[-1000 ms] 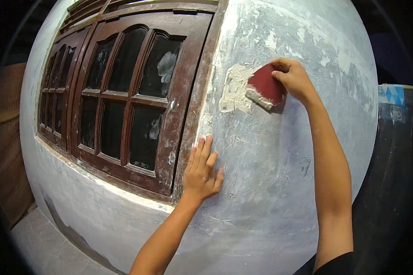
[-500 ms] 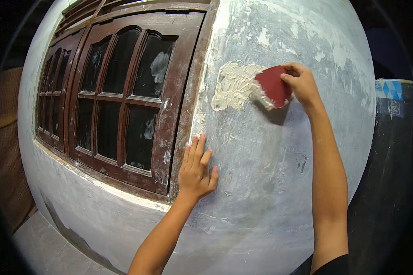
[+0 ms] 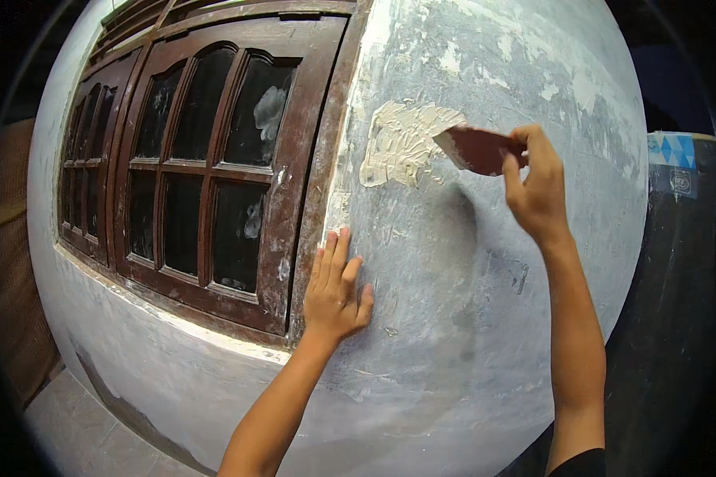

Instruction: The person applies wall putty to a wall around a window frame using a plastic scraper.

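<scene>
My right hand [image 3: 539,181] grips a dark red putty scraper [image 3: 485,151] between thumb and fingers. The scraper is tilted, its left edge smeared with pale filler, near the right side of a cream filler patch [image 3: 406,145]. Whether its edge touches the wall I cannot tell. The patch is thick and ridged, spread on the grey-blue wall [image 3: 422,318]. Lower left of it, my left hand [image 3: 336,288] rests flat on the wall beside the window frame, its fingers stretched upward and holding nothing.
A brown wooden window [image 3: 207,175] with dark panes fills the left, its frame bordering the wall. At far right stands a dark surface with a blue and white label [image 3: 672,153]. A brown woven screen [image 3: 8,238] hangs at far left above grey floor tiles [image 3: 79,421].
My right hand has turned the scraper from a broad face-on view to a narrower tilted one, shifting slightly right and down. The filler left on its edge looks thinner. My left hand stays on the wall.
</scene>
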